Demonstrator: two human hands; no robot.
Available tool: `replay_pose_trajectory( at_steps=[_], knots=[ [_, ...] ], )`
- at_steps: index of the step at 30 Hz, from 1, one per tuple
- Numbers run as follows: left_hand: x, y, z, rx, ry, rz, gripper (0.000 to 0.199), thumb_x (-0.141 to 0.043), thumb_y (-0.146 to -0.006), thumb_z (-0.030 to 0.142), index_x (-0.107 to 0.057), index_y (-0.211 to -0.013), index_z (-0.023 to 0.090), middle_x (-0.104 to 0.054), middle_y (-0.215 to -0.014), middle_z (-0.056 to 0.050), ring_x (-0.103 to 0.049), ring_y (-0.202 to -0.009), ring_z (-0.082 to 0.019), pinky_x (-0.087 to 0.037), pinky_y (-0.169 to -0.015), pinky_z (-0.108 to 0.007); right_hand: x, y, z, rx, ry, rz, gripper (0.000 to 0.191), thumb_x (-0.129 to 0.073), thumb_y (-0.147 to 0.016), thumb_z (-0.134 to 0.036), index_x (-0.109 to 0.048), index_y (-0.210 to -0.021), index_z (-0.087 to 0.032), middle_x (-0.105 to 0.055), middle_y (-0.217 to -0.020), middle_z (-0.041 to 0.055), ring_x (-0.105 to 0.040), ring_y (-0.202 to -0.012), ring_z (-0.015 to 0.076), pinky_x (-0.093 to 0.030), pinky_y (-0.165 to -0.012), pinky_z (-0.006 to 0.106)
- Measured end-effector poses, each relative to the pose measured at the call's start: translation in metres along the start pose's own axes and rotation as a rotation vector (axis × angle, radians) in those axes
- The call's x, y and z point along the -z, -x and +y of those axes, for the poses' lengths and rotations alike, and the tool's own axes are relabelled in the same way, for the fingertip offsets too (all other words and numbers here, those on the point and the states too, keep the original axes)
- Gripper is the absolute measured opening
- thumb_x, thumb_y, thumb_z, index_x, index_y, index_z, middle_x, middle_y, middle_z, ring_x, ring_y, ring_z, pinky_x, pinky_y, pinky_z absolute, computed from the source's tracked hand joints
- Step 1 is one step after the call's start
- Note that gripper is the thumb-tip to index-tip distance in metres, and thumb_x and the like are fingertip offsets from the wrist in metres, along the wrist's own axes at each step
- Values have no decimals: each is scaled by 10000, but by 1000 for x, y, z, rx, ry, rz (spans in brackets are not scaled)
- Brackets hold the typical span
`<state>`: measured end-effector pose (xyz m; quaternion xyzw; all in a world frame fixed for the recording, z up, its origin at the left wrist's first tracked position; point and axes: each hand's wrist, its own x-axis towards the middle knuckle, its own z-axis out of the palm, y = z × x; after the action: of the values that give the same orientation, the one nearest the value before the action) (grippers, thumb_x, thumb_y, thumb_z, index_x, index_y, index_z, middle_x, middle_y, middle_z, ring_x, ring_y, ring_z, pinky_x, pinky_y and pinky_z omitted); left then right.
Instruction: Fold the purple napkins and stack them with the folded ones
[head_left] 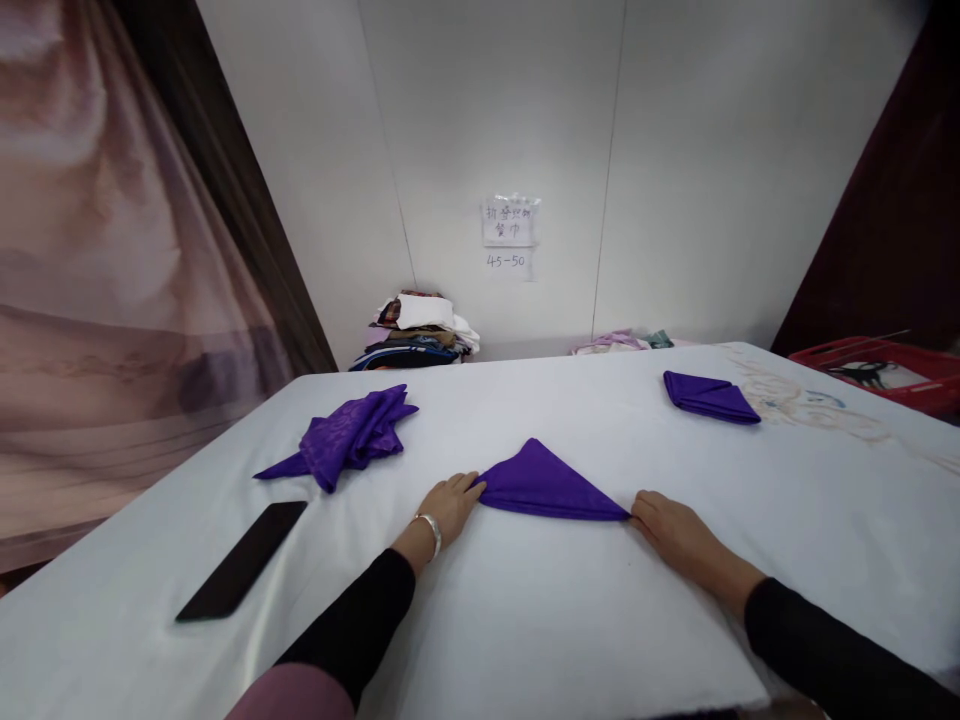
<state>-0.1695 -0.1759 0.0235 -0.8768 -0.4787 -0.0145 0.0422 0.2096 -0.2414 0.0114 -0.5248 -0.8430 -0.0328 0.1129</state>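
Note:
A purple cloth napkin (544, 485), folded into a triangle, lies on the white-covered table (570, 620) in front of me. Its left corner is pinched by my left hand (450, 503), which wears a silver bracelet at the wrist. My right hand (670, 525) grips the opposite corner, fingers closed on the tip. The long folded edge runs between both hands, facing me, and the peak points away. Part of each corner is hidden under the fingers.
Crumpled purple napkins (352, 435) lie at the left, near a dark flat slab (244, 562). A folded purple napkin (710, 397) rests at the back right. Behind the table are piled clothes (420, 332). A red basket (885, 370) stands at the far right.

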Motion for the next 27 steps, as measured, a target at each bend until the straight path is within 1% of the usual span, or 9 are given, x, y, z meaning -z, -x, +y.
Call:
replay_pose_trajectory(
  at_steps=[3,6,8,12,15,18,20,23,27],
  knots=[
    [0,0,16,-29,11,11,355,-405,-880,212,-533,-1210,236,-475,-1333,-89,-482,-1161,-238,-416,-928,-405,6,4,16,-6,35,-7,250,-331,-907,-214,-552,-796,-178,-565,-790,60,-525,-735,184,-397,-660,303],
    [-3,3,31,-63,50,96,330,-413,-880,237,-562,-1175,250,-496,-1314,-77,-484,-1162,-224,-423,-931,-397,14,11,28,-57,-2,-27,258,-336,-910,-245,-575,-833,-182,-573,-812,65,-534,-766,188,-406,-685,306],
    [-6,5,36,-70,78,165,329,-392,-884,239,-579,-1154,244,-524,-1286,-81,-495,-1152,-222,-436,-920,-396,19,15,30,-86,-57,-39,273,-334,-913,-269,-592,-875,-191,-582,-841,65,-541,-798,189,-417,-713,308],
    [-13,7,33,-71,128,241,336,-373,-887,278,-595,-1137,246,-561,-1242,-76,-523,-1124,-219,-446,-919,-392,26,19,28,-137,-169,-49,276,-358,-902,-290,-621,-908,-206,-597,-889,58,-551,-846,186,-434,-752,314],
    [-16,6,29,-77,149,263,347,-362,-891,313,-598,-1137,248,-582,-1214,-74,-529,-1118,-222,-448,-923,-392,28,19,29,-189,-266,-46,245,-402,-871,-280,-634,-915,-216,-612,-891,43,-567,-824,177,-449,-739,308],
    [-19,5,27,-92,141,263,365,-350,-895,332,-598,-1144,235,-586,-1207,-88,-526,-1124,-234,-447,-928,-400,26,16,30,-241,-369,11,275,-415,-845,-261,-623,-1019,-210,-625,-990,53,-584,-864,183,-465,-772,319],
    [-19,5,26,-99,133,261,371,-345,-896,335,-599,-1145,230,-587,-1205,-92,-527,-1123,-239,-449,-928,-403,24,10,26,-220,-409,58,320,-414,-847,-263,-597,-1103,-200,-608,-1100,66,-567,-977,194,-449,-855,332],
    [-19,5,26,-101,121,262,373,-342,-897,329,-597,-1149,227,-588,-1203,-93,-530,-1119,-239,-452,-926,-404,20,-2,12,-123,-401,77,375,-400,-880,-308,-535,-1211,-194,-540,-1249,74,-484,-1143,194,-379,-976,346],
    [-18,6,27,-97,125,265,355,-360,-893,313,-598,-1145,237,-585,-1211,-84,-534,-1115,-236,-455,-928,-406,14,-16,-11,42,-349,-14,466,-370,-908,-374,-391,-1341,-204,-356,-1419,65,-265,-1318,204,-242,-1073,401]
  ],
)
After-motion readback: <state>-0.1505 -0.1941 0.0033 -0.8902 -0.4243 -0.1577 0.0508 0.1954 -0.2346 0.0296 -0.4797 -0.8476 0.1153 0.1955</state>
